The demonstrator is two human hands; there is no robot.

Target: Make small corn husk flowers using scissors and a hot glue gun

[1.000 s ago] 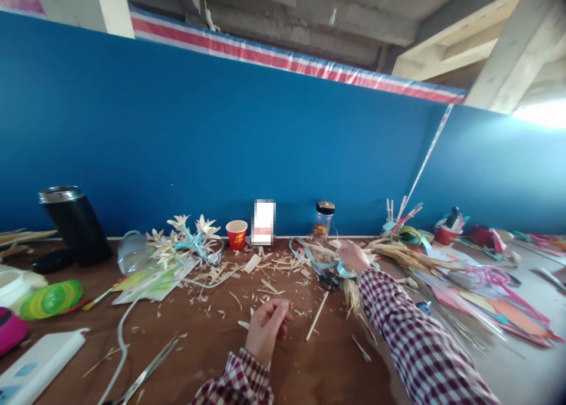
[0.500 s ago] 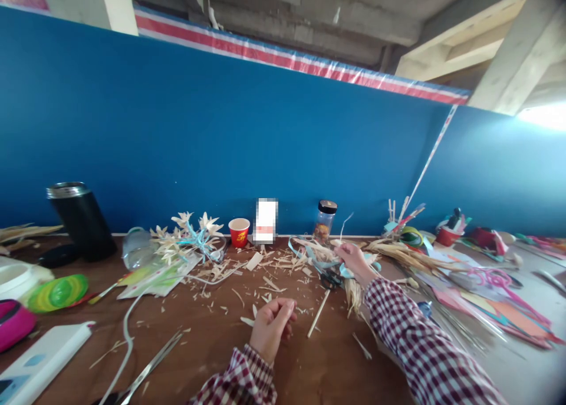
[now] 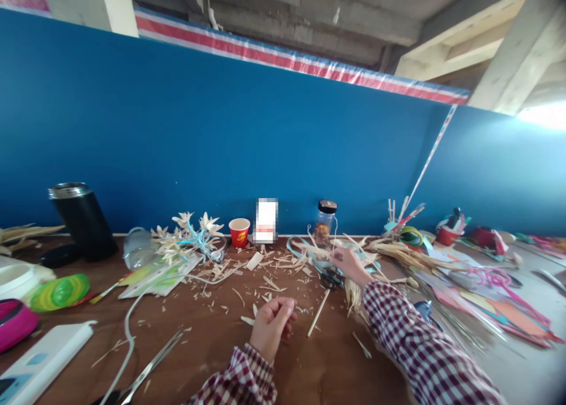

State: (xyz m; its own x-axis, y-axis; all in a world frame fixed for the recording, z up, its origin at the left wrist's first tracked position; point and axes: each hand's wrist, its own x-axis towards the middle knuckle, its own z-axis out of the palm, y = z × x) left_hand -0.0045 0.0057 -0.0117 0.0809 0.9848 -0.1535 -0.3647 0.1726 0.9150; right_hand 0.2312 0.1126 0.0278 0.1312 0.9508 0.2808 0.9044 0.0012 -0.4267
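My left hand (image 3: 273, 328) hovers over the front middle of the brown table, fingers curled and thumb pressed to the index finger. Whatever lies inside that pinch, if anything, is hidden. Farther back, my right hand (image 3: 350, 263) is closed over a heap of pale straw strips (image 3: 354, 293) and light blue ribbon. A thin whitish strand (image 3: 336, 225) rises from its fingertips in front of the glass jar (image 3: 325, 225). Just below that hand lie black-handled scissors (image 3: 332, 276), with a thin stick (image 3: 318, 313) close by. White petal-like pieces (image 3: 247, 320) lie beside my left hand.
Straw flowers with blue stems (image 3: 194, 240), a red paper cup (image 3: 239, 234) and a black flask (image 3: 82, 222) line the blue partition (image 3: 221, 128). Long scissors (image 3: 152, 361), a white cable (image 3: 128, 322) and a power strip (image 3: 48, 364) lie left. Coloured papers (image 3: 499, 310) spread right.
My right hand has shifted slightly left and lower over the heap, turning its back up. The strand at its fingertips moved left with it, toward the jar. My left hand stays put.
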